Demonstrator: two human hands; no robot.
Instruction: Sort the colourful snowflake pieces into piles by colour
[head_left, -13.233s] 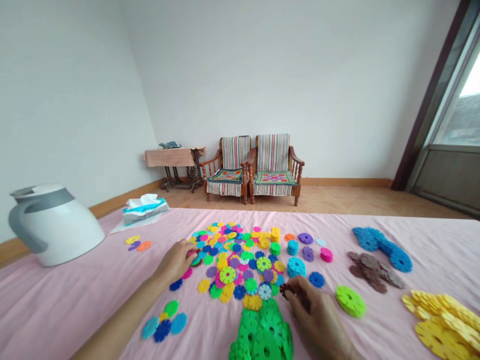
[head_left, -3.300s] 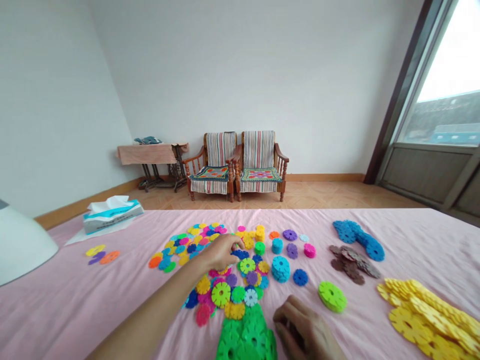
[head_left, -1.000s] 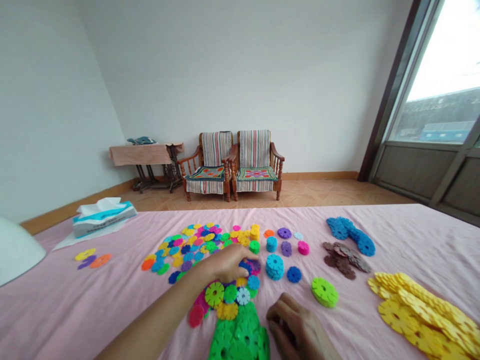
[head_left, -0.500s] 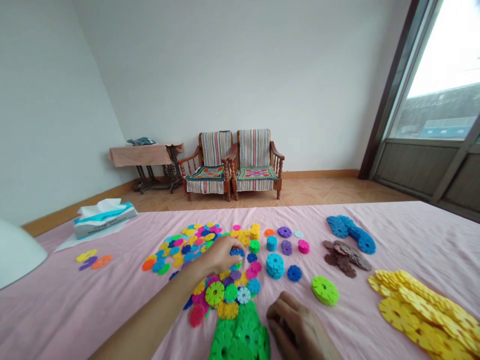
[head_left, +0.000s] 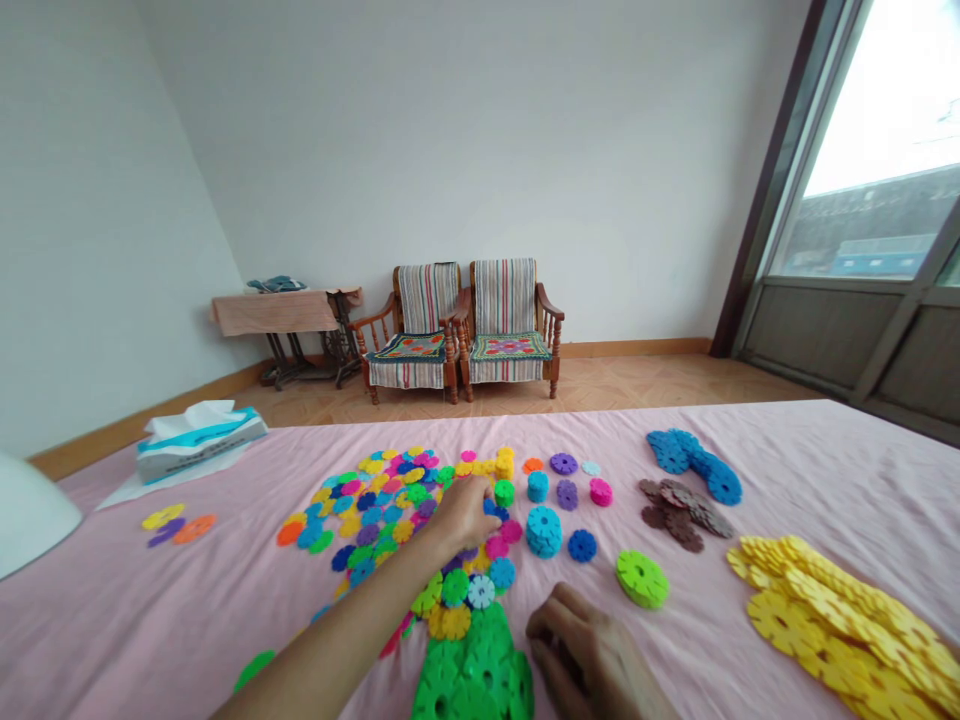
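My left hand (head_left: 465, 510) reaches over a spread of small coloured plastic snowflake discs (head_left: 375, 500) on the pink cloth, fingers curled down onto discs near a small green stack (head_left: 504, 492); what the fingertips hold is hidden. My right hand (head_left: 585, 655) rests near the front edge with fingers curled under, beside a pile of big green discs (head_left: 472, 670). A cyan stack (head_left: 544, 530) and a lime stack (head_left: 641, 578) lie to the right of my left hand.
Sorted piles lie right: yellow discs (head_left: 840, 630), brown discs (head_left: 679, 503), blue discs (head_left: 694, 460). A tissue box (head_left: 199, 440) and three loose discs (head_left: 176, 523) sit left, with a white jug (head_left: 26, 510) at the edge. Two wooden chairs (head_left: 465, 330) stand behind.
My left hand has slid slightly right and nearer to me among the small discs, and several discs have shifted. My right hand stays put.
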